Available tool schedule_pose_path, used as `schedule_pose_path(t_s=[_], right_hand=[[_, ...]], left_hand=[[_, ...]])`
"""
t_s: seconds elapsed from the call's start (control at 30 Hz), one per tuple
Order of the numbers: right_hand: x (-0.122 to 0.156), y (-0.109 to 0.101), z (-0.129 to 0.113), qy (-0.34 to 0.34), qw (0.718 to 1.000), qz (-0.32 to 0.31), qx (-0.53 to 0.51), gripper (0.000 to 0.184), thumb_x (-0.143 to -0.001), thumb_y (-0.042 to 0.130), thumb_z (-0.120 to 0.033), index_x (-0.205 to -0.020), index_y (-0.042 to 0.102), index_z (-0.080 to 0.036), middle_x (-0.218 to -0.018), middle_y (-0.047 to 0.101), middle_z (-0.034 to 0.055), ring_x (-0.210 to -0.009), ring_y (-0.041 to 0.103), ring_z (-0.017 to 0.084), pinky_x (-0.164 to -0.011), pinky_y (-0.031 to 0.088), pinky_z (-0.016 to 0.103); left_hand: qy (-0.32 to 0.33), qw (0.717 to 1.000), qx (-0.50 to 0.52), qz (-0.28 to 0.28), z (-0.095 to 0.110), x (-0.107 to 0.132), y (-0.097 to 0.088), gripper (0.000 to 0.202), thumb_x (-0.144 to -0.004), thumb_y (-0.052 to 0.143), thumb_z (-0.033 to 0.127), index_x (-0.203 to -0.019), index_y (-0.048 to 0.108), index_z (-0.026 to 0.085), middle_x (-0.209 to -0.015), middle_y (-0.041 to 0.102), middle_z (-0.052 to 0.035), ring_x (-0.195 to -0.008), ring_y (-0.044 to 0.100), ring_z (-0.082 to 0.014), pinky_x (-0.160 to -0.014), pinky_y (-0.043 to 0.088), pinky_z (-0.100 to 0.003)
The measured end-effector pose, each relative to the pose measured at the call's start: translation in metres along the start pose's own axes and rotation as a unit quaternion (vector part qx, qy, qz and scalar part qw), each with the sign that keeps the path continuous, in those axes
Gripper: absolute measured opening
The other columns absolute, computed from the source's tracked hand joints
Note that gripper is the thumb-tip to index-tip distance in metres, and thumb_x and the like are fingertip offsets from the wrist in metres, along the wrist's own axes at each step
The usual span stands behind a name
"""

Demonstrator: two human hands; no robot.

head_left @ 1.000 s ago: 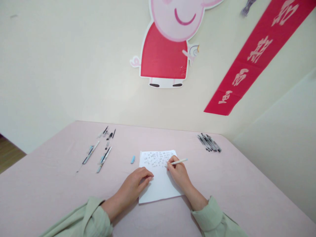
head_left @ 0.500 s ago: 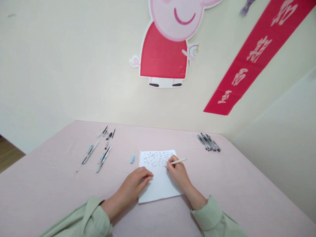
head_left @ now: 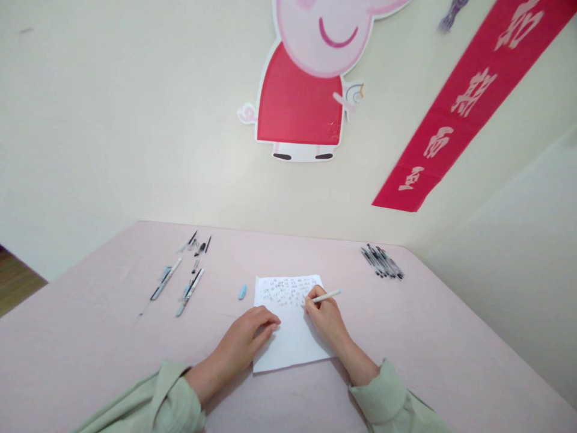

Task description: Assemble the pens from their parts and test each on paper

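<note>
A white sheet of paper [head_left: 291,343] lies on the table, its upper half covered with rows of dark handwriting. My right hand [head_left: 325,316] grips a pale pen with a light blue end [head_left: 327,296], the tip down at the last written line. Resting on the left side of the sheet is my left hand [head_left: 252,329], fingers loosely bent and thumb apart, holding nothing. A light blue pen cap [head_left: 242,292] lies just left of the paper, separate from both hands.
The table has a pink cover [head_left: 103,349]. Two groups of pale pens and parts [head_left: 190,293] [head_left: 166,279] lie left, with black pen parts [head_left: 201,248] behind them. Several black pens [head_left: 381,262] lie at the back right. A wall with a pig cutout [head_left: 300,102] and red banner [head_left: 433,138] rises behind.
The view has shifted very slightly. Both hands keep their places on the paper, and the pen stays in my right hand at nearly the same spot.
</note>
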State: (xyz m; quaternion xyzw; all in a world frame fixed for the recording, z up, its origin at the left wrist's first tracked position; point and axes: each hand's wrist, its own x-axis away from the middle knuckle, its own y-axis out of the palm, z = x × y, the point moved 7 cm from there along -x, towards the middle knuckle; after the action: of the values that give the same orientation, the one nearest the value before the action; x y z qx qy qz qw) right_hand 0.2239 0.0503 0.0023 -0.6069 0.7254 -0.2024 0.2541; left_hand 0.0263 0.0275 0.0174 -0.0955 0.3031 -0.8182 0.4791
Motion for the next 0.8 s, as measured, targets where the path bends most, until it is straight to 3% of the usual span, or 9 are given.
schedule_pose_path(t_s=[0.8], right_hand=[[-0.0002, -0.0007, 0.0016, -0.005, 1.0, 0.006, -0.007, 0.014, -0.08, 0.046, -0.028, -0.067, 0.045, -0.023, -0.057, 0.05, -0.0045, -0.057, 0.05, 0.015, -0.058, 0.034, 0.025]], left_hand=[[-0.003, 1.0, 0.0, 0.001, -0.0032, -0.0013, 0.0009, 0.02, -0.09, 0.048, 0.027, -0.092, 0.067, 0.021, -0.093, 0.068, -0.0052, -0.091, 0.061, -0.0192, -0.083, 0.045, -0.031]])
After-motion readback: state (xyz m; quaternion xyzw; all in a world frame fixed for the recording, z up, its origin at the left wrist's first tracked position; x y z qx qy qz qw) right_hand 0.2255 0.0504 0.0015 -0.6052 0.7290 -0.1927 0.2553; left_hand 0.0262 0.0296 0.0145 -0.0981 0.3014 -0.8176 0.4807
